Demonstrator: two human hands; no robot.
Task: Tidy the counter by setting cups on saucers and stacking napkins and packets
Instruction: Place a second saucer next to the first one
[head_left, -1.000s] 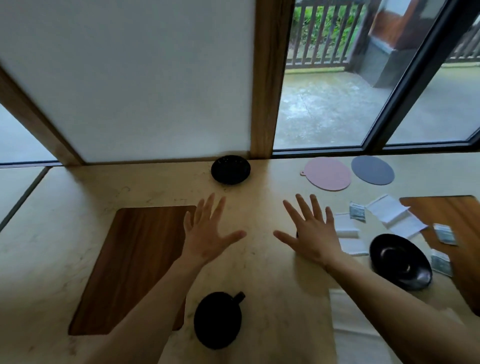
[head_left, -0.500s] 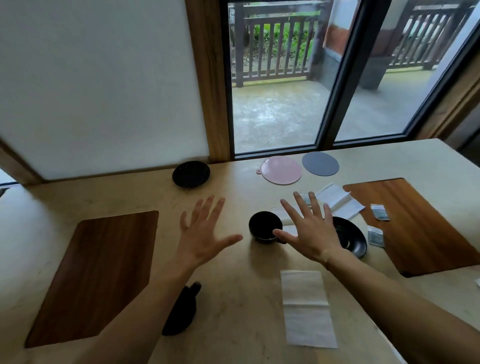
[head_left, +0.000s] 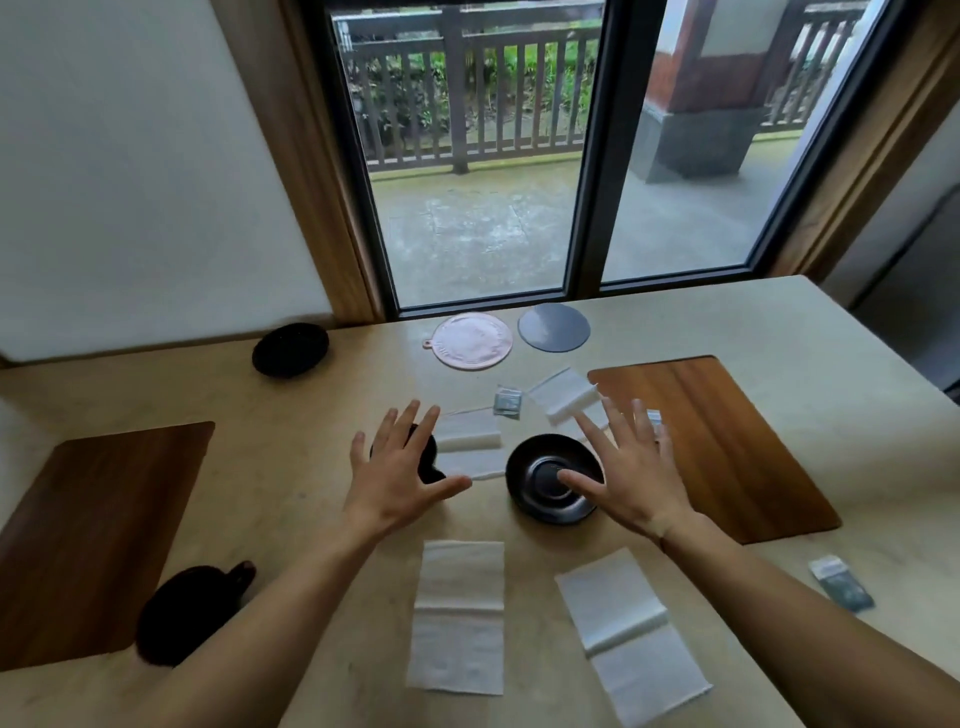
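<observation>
Beige stone-look counter (head_left: 291, 467) fills the lower frame, w/ a sliding glass door (head_left: 478, 156) and a railed terrace at top centre.

Hard to see: black cup (head_left: 423, 457) at mid-frame is mostly covered by the left hand (head_left: 397, 475); only its dark rim and handle side show. A 2nd black cup (head_left: 182, 608) at lower left is blurred and partly cut by the left forearm; handle points up-right. One packet (head_left: 655, 418) is nearly hidden behind the right hand's fingers. Can't tell if either hand touches anything.

Left hand: palm down, fingers spread wide and straight, thumb out to the right, holding nothing. Right hand (head_left: 631, 478): same pose, fingers fanned wide, thumb tip over the black saucer (head_left: 540, 480), holding nothing.

Saucer sits centre frame, nothing in it. Another black dish (head_left: 290, 349) at upper left near the wall, contents unclear.

Napkins: two folded ones (head_left: 470, 447) just right of the covered cup, another (head_left: 563, 397) above the saucer, two flat ones near the bottom (head_left: 460, 613) (head_left: 631, 634). Packets: one (head_left: 508, 402) between the upper napkins, one (head_left: 841, 584) at lower right.

Pink round mat (head_left: 472, 340) and grey round mat (head_left: 554, 328) sit by the door. Wooden placemats at left (head_left: 78, 530) and right (head_left: 717, 447).
</observation>
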